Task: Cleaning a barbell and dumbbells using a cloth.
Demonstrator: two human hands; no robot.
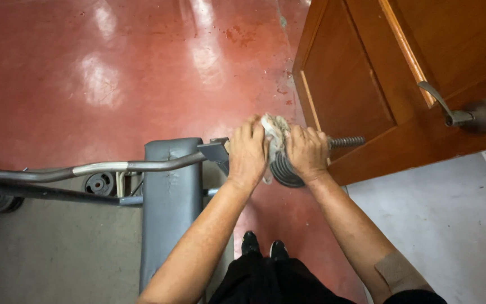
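Red floor below, both hands [277,152] grip a rag [275,130] around the left-to-right bar [142,166].

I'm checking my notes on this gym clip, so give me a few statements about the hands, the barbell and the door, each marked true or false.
1. Both hands, left hand and right hand, are on the same end of the curl barbell. True.
2. A whitish rag is bunched between the hands. True.
3. The floor under the bar is blue carpet. False: it is glossy red, with grey areas beside it.
4. The wooden door has a round knob. False: it has a lever handle.
5. The threaded bar tip sticks out past the right hand. True.
6. The bench pad is bright yellow. False: it is grey.
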